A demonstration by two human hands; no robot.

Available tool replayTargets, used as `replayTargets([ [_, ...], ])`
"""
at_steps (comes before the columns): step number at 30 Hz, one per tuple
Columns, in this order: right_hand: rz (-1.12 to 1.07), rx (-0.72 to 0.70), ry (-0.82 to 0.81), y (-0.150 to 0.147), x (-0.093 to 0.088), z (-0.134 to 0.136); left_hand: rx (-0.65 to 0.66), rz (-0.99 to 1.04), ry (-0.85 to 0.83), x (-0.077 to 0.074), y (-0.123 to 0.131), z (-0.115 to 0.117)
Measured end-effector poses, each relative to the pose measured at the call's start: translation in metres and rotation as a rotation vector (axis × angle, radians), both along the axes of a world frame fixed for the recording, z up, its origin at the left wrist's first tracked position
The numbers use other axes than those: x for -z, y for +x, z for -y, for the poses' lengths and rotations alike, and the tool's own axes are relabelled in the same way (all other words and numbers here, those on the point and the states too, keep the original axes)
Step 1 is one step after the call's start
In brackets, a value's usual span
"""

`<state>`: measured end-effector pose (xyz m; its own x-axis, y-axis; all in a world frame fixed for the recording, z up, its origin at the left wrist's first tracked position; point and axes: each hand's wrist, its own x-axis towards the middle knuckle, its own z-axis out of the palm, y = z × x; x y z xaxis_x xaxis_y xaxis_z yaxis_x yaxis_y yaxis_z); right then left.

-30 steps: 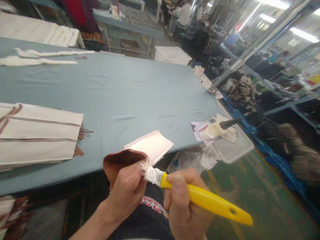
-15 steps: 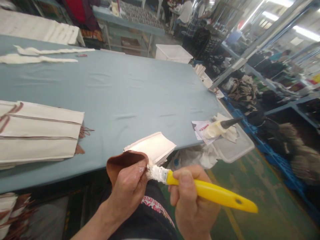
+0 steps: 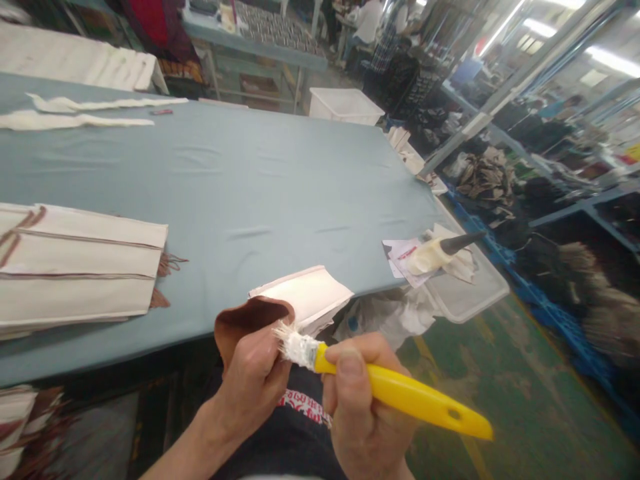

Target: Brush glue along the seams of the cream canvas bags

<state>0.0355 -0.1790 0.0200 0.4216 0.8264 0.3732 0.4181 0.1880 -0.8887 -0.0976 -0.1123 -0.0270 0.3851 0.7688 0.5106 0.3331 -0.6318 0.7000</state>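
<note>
I have the left hand (image 3: pixel 255 363) pinching a brown leather piece (image 3: pixel 250 316) at the bench (image 3: pixel 300 187) edge; the right hand (image 3: pixel 367 403) grips a yellow-handled paintbrush (image 3: pixel 407 392), white-coated bristles right by the left hand.

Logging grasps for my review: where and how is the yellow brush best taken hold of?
By its handle, likely near the bristle end, from the person's right, thumb on top: the brush slants with its long handle toward that side, while its white-coated bristles point at the left grip. The right grip holds it there.
</note>
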Motion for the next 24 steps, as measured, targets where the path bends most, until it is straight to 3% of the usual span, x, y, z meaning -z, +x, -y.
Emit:
replayTargets([
  [5, -0.076, 0.16, 0.112, 0.033, -0.013, -0.004, -0.085, 0.015, -0.285, -0.008, -0.007, -0.003],
  [7, -0.063, 0.105, 0.053, 0.049, -0.014, -0.005, -0.078, 0.016, -0.417, -0.014, -0.01, -0.006],
  [10, 0.051, -0.091, -0.04, 0.062, -0.015, -0.01, -0.052, 0.024, -0.535, -0.024, -0.013, -0.011],
  [14, 0.348, -0.295, 0.037, 0.064, -0.025, -0.027, -0.013, 0.056, -0.6, -0.031, -0.009, -0.016],
  [18, 0.44, -0.353, 0.164, 0.058, -0.032, -0.04, 0.054, 0.074, -0.681, -0.03, -0.004, -0.017],
  [24, 0.415, -0.342, 0.207, 0.048, -0.024, -0.045, 0.125, 0.027, -0.725, -0.034, 0.001, -0.014],
])
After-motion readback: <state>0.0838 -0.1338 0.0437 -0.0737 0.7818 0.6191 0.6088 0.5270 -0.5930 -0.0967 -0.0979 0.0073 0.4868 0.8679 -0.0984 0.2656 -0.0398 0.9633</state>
